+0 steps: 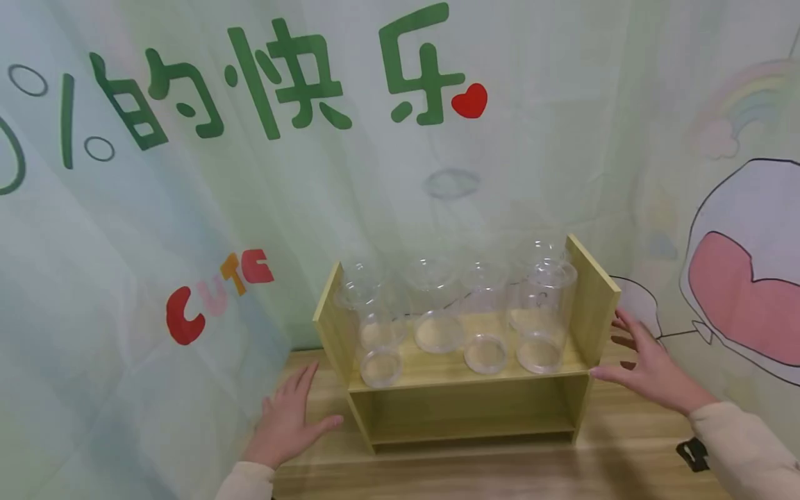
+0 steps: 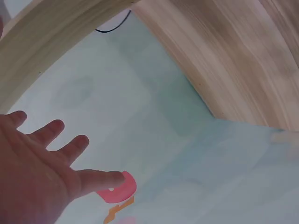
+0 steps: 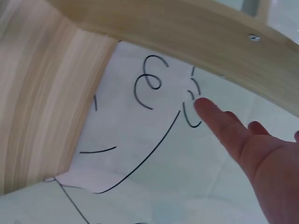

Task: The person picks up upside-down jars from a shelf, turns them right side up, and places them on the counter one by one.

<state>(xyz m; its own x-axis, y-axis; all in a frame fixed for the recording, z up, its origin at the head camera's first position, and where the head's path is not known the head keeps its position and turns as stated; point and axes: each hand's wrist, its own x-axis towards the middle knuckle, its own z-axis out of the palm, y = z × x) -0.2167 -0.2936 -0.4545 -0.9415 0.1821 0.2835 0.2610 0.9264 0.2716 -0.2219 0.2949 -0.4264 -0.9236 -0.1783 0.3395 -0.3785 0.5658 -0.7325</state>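
Note:
A small pale wooden shelf (image 1: 469, 410) stands on the table, with several clear cylindrical containers (image 1: 542, 312) on its upper board. To its left is my left hand (image 1: 284, 420), fingers extended and thumb spread toward the shelf. My right hand (image 1: 656, 371) is at the right side panel (image 1: 592, 305), its thumb tip right by the front edge and its fingers spread beside the panel. Both palms hold nothing. In the left wrist view the left hand (image 2: 42, 168) is apart from the panel; the right wrist view shows the right hand (image 3: 264, 154) with fingers straight beside the wood.
Behind the shelf hangs a pale green printed cloth (image 1: 531, 160), and it also runs along both sides. The wood-grain table (image 1: 475, 479) extends in front. A small black object (image 1: 692, 455) shows near the right sleeve (image 1: 746, 444). The shelf's lower compartment (image 1: 469, 406) faces me.

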